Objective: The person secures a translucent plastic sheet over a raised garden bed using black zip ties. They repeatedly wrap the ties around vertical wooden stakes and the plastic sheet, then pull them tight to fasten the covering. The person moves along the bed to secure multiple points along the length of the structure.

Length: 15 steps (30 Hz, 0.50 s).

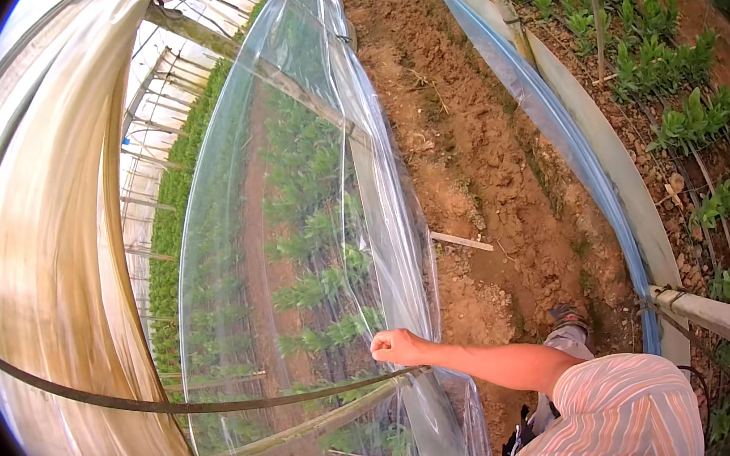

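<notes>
My left hand (397,348) reaches out to the left with its fingers curled into a fist at a clear plastic film (220,258). Creases in the film run down to the fist, and the fingers appear closed on it. Bunched folds of this film (398,224) hang along its right side, over a pale lower strip. Just below the hand, a dark strap (209,405) ends near a wooden rail (307,430) seen behind the film. My right hand is out of view.
A brown soil path (466,169) runs ahead, with a wooden stake (462,241) lying across it. Rolled bluish film (568,117) borders its right side, beside rows of green plants (664,65). A wooden pole (719,316) juts in at right. Yellowed plastic sheeting (58,263) hangs at left.
</notes>
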### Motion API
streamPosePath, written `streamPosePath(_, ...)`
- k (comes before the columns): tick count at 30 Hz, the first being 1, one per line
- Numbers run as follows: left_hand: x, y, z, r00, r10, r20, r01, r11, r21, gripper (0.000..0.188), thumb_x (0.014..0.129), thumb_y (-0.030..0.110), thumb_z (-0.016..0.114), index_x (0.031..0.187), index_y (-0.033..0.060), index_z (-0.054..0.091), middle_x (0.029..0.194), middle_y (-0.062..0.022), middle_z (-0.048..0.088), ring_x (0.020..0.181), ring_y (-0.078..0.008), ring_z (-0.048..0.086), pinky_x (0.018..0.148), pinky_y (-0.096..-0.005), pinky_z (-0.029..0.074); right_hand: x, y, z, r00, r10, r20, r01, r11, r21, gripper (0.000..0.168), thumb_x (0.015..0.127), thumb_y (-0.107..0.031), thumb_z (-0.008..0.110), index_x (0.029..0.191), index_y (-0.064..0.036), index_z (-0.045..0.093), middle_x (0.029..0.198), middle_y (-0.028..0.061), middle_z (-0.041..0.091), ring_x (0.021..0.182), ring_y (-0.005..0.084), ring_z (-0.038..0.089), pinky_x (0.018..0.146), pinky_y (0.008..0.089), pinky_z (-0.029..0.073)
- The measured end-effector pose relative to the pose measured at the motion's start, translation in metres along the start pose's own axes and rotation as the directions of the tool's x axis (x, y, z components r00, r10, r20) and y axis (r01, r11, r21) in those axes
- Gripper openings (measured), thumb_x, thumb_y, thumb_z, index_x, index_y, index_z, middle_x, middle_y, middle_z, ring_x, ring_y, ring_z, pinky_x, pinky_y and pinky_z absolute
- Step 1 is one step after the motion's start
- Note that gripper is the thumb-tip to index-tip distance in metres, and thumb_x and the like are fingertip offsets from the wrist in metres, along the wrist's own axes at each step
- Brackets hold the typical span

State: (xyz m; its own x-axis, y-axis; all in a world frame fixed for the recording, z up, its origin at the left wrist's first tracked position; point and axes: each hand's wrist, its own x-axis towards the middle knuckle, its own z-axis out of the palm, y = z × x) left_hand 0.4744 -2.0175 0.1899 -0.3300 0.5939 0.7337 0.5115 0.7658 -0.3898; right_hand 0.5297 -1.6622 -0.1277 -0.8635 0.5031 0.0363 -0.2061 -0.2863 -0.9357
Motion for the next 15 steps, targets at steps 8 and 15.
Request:
streamPosePath(8, -0.065, 0.086, -0.023, 0.879, 0.013, 0.477, 0.061, 0.989, -0.138, 0.021, 0.090, 0.023, 0.053, 0.092, 0.0048, 0.063, 0.079, -0.0201, 0.063, 0.068, -0.0382, 0.058, 0.062, -0.0438, 0.047, -0.034, -0.187, 0.051, 0.768, -0.640, 0.006, 0.640, 0.768, 0.007, 0.020, 0.077, -0.008, 0.060, 0.096, -0.002, 0.055, 0.090, 0.0097, 0.058, 0.065, 0.0218, 0.055, 0.060, 0.0340, 0.046)
streamPosePath(15, -0.047, 0.044, -0.009, 0.950, -0.306, 0.067, 0.312, 0.940, -0.134, 0.019, 0.087, 0.017, 0.059, 0.097, 0.0013, 0.063, 0.082, -0.0183, 0.064, 0.073, -0.0336, 0.061, 0.066, -0.0406, 0.048, -0.029, -0.229, 0.092, 0.531, -0.756, 0.382, 0.842, 0.423, -0.334, 0.044, 0.071, -0.003, 0.062, 0.112, -0.006, 0.047, 0.111, 0.0170, 0.047, 0.073, 0.0346, 0.059, 0.061, 0.0421, 0.049)
